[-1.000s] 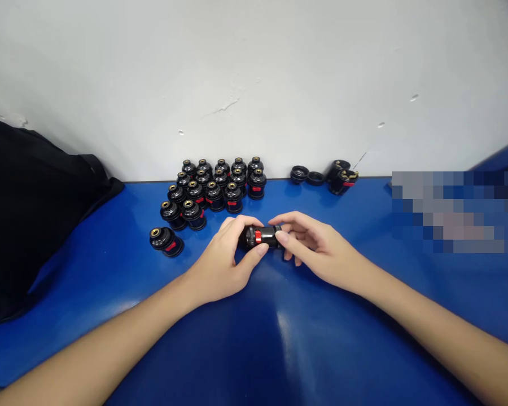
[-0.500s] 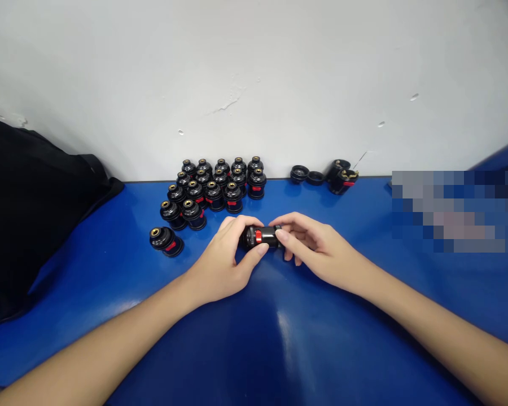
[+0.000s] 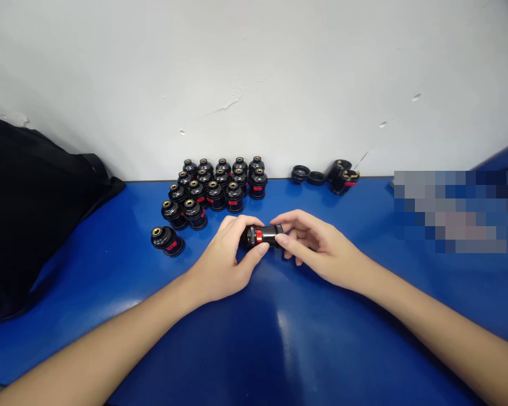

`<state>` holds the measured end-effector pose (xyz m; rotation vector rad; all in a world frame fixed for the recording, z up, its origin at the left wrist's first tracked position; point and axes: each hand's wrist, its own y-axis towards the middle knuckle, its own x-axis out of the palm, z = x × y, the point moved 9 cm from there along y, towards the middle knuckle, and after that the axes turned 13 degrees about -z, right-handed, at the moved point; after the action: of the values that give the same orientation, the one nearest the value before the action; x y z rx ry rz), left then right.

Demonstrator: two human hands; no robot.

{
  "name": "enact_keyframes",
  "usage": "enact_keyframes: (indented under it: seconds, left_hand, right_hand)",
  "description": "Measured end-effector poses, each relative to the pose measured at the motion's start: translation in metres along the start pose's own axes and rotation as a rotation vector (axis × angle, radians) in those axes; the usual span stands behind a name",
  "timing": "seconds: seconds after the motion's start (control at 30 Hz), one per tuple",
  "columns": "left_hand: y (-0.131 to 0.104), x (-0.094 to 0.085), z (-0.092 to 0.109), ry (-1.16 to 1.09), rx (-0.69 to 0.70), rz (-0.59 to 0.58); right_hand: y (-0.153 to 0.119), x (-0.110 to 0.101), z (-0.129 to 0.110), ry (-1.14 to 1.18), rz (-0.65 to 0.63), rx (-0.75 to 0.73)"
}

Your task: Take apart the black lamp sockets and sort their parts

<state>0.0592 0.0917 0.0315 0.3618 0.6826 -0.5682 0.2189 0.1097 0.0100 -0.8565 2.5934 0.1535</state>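
Observation:
A black lamp socket (image 3: 269, 234) with a red switch lies on its side between my hands, just above the table. My left hand (image 3: 230, 256) is closed round its left end, thumb below the switch and index finger along the top. At the right end, the thumb and fingers of my right hand (image 3: 311, 242) grip the rim; part of that end is hidden behind them. To the left stands a single similar lamp socket (image 3: 168, 241), its brass-ringed neck leaning up and left. Behind it are several more upright lamp sockets (image 3: 214, 194) in rows.
By the wall, on the blue table (image 3: 245, 344), lie a black cup-shaped cap (image 3: 300, 173), a black ring (image 3: 316, 178) and two open socket bodies (image 3: 344, 179) with brass contacts. Black cloth (image 3: 34, 220) covers the left side. A blurred patch (image 3: 457, 214) sits at the right.
My right fingers have shifted slightly round the socket's right end, the index finger a little higher. My left hand keeps its hold. The whole view has moved very slightly.

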Motion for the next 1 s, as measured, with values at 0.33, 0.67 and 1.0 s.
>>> enact_keyframes:
  seconds: [0.33,0.67,1.0]
  left_hand:
    - [-0.0004,0.0000,-0.0003,0.004,-0.012,-0.004]
    - [-0.0003,-0.0004,-0.0023,0.020,-0.043,0.007]
    - [-0.0008,-0.0010,-0.0009,0.012,-0.031,0.010]
  right_hand:
    - [-0.0012,-0.0001,-0.0023,0.017,0.004,-0.003]
    - [-0.0038,-0.0024,-0.0005,-0.030,0.038,-0.047]
    - [0.0003,-0.0045,0.0024,-0.019,0.047,0.020]
